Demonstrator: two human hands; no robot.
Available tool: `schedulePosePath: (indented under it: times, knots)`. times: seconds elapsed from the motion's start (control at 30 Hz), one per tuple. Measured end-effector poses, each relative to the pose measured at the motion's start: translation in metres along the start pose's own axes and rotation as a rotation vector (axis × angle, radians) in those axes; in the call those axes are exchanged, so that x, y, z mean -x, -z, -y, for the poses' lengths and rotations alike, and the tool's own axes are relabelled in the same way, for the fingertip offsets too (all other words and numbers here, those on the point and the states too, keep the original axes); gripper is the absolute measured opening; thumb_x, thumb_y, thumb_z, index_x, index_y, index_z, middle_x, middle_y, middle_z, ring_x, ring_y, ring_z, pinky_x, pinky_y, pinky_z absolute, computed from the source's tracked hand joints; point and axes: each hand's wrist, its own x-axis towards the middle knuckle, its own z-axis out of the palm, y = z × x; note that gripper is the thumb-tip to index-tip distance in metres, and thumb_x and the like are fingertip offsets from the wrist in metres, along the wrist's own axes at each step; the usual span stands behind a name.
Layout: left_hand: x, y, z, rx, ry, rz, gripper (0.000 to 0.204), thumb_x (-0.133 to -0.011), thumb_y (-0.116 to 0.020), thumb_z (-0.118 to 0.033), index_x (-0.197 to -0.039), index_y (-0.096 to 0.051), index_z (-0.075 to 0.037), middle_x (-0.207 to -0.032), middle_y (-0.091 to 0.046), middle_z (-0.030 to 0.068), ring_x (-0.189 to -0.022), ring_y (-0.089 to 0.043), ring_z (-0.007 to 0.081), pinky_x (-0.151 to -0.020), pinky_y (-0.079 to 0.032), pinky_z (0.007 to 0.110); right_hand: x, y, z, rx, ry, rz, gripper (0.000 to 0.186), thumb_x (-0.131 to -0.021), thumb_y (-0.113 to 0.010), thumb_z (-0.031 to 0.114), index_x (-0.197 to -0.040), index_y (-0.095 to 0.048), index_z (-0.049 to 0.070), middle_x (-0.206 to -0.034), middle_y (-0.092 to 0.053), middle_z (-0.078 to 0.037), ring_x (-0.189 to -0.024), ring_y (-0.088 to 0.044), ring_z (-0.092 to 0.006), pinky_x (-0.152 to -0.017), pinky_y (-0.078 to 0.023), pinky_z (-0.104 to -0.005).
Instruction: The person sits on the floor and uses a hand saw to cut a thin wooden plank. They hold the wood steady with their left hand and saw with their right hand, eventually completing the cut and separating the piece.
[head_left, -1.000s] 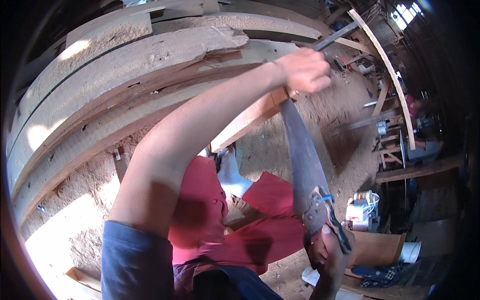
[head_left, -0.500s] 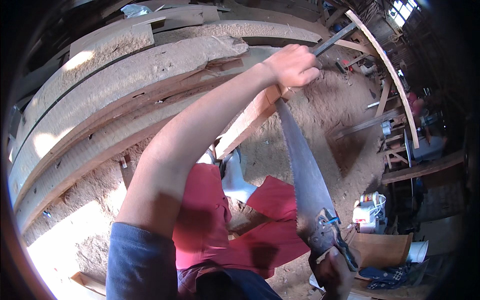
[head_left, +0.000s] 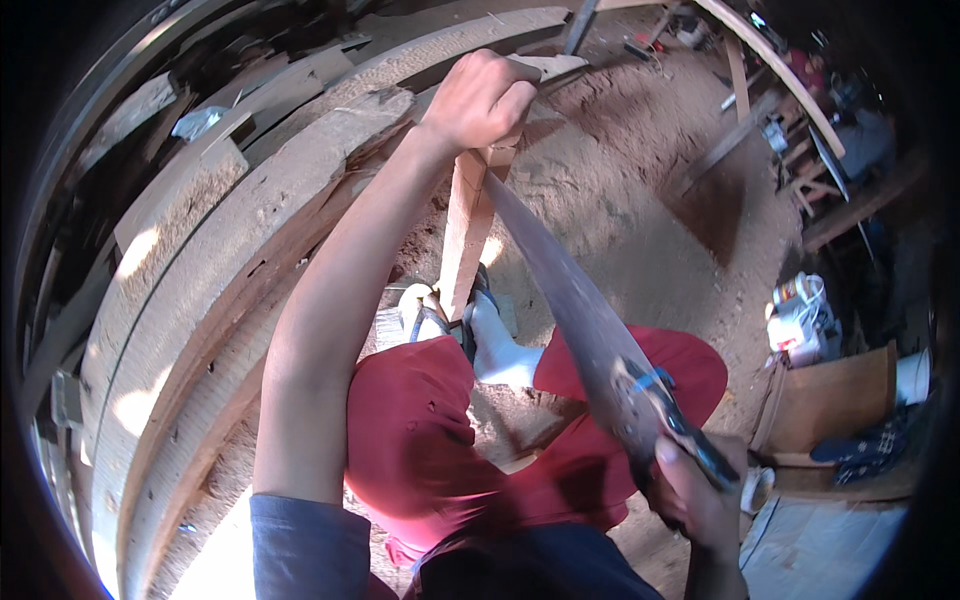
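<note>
My left hand (head_left: 478, 98) is closed on the top end of a squared timber (head_left: 462, 235), which stands slanting up between my feet. My right hand (head_left: 700, 480) grips the dark handle of a hand saw, its thumb along the side. The long saw blade (head_left: 540, 260) runs diagonally up from the handle, and its tip meets the timber just below my left hand. My feet in white socks (head_left: 500, 355) are at the timber's lower end, and my red trousers (head_left: 410, 420) show beneath both forearms.
Long rough planks (head_left: 200, 300) are stacked along my left. Sandy ground (head_left: 610, 190) stretches ahead. A long curved strip (head_left: 770, 55) leans at upper right, among wooden frames (head_left: 800, 170). At right are white containers (head_left: 800, 320), a brown board (head_left: 830, 400) and patterned dark cloth (head_left: 860, 450).
My view has turned, so my left hand and the timber sit higher and farther left, and the timber looks more upright. The saw now slants more, with its handle farther right.
</note>
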Motion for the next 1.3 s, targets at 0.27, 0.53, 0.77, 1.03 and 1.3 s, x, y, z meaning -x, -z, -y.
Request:
schedulePosePath:
  times: [0.27, 0.53, 0.77, 1.03, 1.3]
  knots:
    - [0.007, 0.000, 0.011, -0.020, -0.153, 0.017, 0.013, -0.067, -0.062, -0.007, -0.066, -0.052, 0.001, -0.070, -0.062, 0.0175, -0.052, -0.056, 0.0339, -0.046, -0.046, 0.045, 0.012, 0.006, -0.006, 0.101, -0.066, -0.023, 0.026, -0.098, -0.065, 0.010, -0.073, -0.059, 0.002, -0.060, -0.047, 0.006, -0.060, -0.043, -0.0002, -0.051, -0.032, -0.0245]
    - [0.016, -0.006, 0.017, 0.006, -0.166, -0.006, 0.025, -0.058, -0.072, 0.004, -0.078, -0.057, 0.000, -0.090, -0.069, 0.0150, -0.059, -0.059, 0.0344, -0.053, -0.048, 0.044, 0.013, 0.017, -0.003, 0.069, -0.049, -0.028, 0.017, -0.095, -0.068, 0.012, -0.096, -0.073, -0.004, -0.055, -0.053, 0.003, -0.053, -0.049, -0.0013, -0.048, -0.035, -0.0242]
    - [0.012, -0.013, 0.003, 0.011, -0.172, 0.125, 0.030, -0.057, -0.072, -0.001, -0.082, -0.057, 0.001, -0.100, -0.068, 0.0151, -0.079, -0.062, 0.0310, -0.059, -0.049, 0.042, -0.014, 0.011, -0.012, 0.179, 0.063, -0.008, 0.016, -0.096, -0.068, 0.010, -0.085, -0.069, -0.001, -0.061, -0.053, 0.003, -0.056, -0.050, -0.0028, -0.050, -0.036, -0.0238]
    - [-0.006, -0.011, -0.011, 0.076, -0.170, -0.004, 0.020, -0.059, -0.065, 0.004, -0.070, -0.049, 0.000, -0.070, -0.062, 0.0143, -0.050, -0.053, 0.0330, -0.042, -0.042, 0.042, -0.013, 0.008, -0.001, 0.125, 0.065, -0.005, 0.022, -0.097, -0.065, 0.011, -0.078, -0.067, 0.000, -0.057, -0.047, 0.004, -0.056, -0.044, -0.0014, -0.048, -0.034, -0.0265]
    - [0.008, 0.010, 0.010, -0.061, -0.086, 0.038, 0.016, -0.068, -0.058, -0.008, -0.058, -0.047, -0.002, -0.069, -0.065, 0.0151, -0.051, -0.058, 0.0315, -0.047, -0.047, 0.043, 0.007, 0.014, 0.019, 0.128, -0.003, 0.025, 0.021, -0.097, -0.067, 0.012, -0.079, -0.068, 0.000, -0.057, -0.054, 0.003, -0.053, -0.050, -0.0018, -0.046, -0.035, -0.0236]
